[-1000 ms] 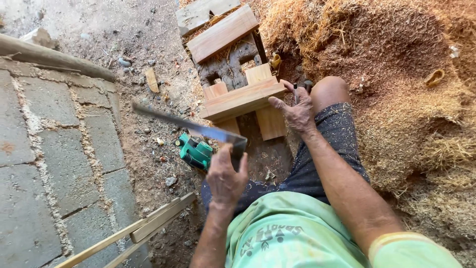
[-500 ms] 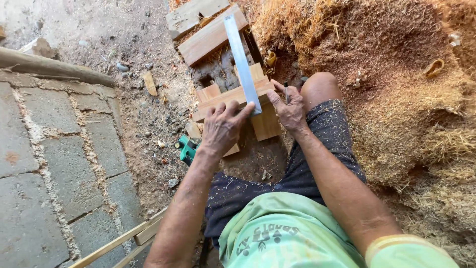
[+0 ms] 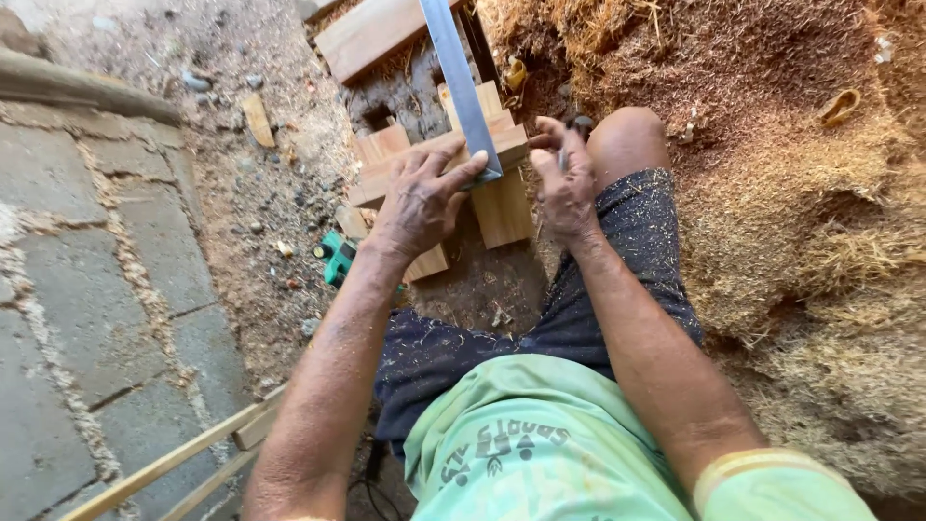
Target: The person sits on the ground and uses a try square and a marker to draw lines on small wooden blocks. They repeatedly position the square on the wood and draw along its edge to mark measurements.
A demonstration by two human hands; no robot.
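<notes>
I sit on the ground with a stack of short wooden blocks (image 3: 439, 154) in front of my knee. A long metal square (image 3: 461, 82) lies across the top block, pointing away from me. My left hand (image 3: 422, 201) presses its near end flat on the wood, thumb and fingers spread over the blade. My right hand (image 3: 564, 181) rests at the block's right end, right beside the square's edge, fingers pinched on a thin pencil-like stick (image 3: 563, 159) that is mostly hidden.
A green power tool (image 3: 337, 258) lies on the dirt left of my thigh. A plank (image 3: 371, 34) sits beyond the blocks. Wood shavings (image 3: 820, 212) are heaped on the right. Paving blocks (image 3: 87, 289) and thin slats (image 3: 174, 463) are on the left.
My left hand lifted the metal square from near the green tool, swung it up and laid it across the top block. My right hand stayed at the block's right end.
</notes>
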